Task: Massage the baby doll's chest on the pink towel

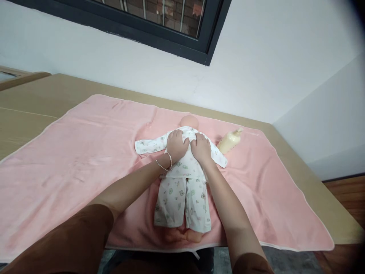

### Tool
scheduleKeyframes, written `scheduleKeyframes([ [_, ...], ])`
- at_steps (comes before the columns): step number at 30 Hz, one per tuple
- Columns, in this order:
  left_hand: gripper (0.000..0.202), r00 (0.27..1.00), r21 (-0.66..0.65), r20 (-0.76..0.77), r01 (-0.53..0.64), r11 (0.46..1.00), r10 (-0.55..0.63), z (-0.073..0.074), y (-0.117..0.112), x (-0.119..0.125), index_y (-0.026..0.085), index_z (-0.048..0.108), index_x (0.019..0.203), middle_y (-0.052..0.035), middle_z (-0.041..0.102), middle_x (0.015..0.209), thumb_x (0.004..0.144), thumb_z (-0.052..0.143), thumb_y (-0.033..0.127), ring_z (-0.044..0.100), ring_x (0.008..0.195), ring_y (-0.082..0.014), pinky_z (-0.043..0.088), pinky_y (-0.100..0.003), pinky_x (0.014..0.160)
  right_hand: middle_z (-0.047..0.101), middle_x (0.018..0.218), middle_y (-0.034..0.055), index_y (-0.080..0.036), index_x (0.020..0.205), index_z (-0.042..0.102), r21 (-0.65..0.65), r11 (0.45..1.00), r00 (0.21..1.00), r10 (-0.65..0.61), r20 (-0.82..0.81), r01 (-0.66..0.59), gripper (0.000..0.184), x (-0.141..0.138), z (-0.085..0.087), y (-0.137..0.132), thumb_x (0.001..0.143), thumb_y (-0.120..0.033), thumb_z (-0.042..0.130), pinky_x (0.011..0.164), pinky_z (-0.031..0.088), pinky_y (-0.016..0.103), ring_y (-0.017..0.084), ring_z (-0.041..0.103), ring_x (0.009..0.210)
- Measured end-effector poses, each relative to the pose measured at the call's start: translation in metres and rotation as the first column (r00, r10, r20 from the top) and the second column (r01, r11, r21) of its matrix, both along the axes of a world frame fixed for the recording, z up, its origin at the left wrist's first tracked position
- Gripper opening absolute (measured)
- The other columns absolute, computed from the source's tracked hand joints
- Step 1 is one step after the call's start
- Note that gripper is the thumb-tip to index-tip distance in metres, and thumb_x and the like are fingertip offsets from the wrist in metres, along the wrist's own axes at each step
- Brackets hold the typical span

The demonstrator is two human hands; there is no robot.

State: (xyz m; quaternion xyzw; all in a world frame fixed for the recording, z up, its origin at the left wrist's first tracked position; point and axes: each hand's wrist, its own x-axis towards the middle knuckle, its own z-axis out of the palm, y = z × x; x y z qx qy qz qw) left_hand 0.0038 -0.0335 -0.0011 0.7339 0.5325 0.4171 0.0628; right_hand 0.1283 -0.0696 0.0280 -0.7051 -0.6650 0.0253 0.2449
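"While you have the feed up, what can you make out?"

"From my distant seat I see a peach-coloured baby doll (186,163) with a smooth round head, laid lengthwise across a pale wooden desk (31,97): head toward the far edge, feet close to the near one."

"How does it look?"

"It wears loose white cloth printed with small green and brown motifs: a long-sleeved shirt (188,161) over wide-legged trousers (170,201). The sleeves spread to both sides, the left one nearly level, the right one slanting toward the near edge. Feet show below the trouser hems. Whether it lies face up or face down, I can't tell from here."

"And the wearer?"

"The left hand (177,145), with a thin silvery bracelet (171,161) at its wrist, and the bare right hand (202,148) both rest on the upper shirt. Their fingers are laid out toward the far edge, thumbs turned inward. Neither looks clenched; I see them lying over the cloth."

"Anything around it?"

"Under the doll, a pink plush blanket (85,163) with white edging reaches the desk's near edge. Just beside the right sleeve, toward the far right corner, is a bottle (229,141) coloured creamy yellow with a pale tip."
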Motion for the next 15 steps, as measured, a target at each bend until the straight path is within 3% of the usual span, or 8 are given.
scheduleKeyframes([
  [10,0.028,0.997,0.012,-0.014,0.070,0.997,-0.070,-0.0031,0.0067,-0.0009,0.018,0.060,0.112,-0.0120,0.066,0.116,0.087,0.053,0.027,0.057,0.114,-0.0300,0.041,-0.046,0.106,0.052,0.147,0.0125,-0.017,0.137,0.052,0.034,0.999,0.998,0.033,-0.048,-0.031,0.051,0.0047,-0.0112,0.0092,0.090,-0.023,0.035,0.117,0.023,0.052,0.028,0.041,0.138],
  [15,0.021,0.997,0.045,0.021,0.071,0.996,-0.072,-0.0006,0.0028,-0.0018,0.017,0.060,0.105,-0.0110,0.068,0.110,0.087,0.053,0.024,0.059,0.108,-0.0287,0.043,-0.042,0.101,0.064,0.132,0.0103,-0.018,0.125,0.062,0.160,0.985,0.997,0.065,-0.049,-0.056,0.045,0.0027,-0.0103,0.0032,0.087,-0.019,0.038,0.110,0.033,0.044,0.027,0.054,0.124],
])
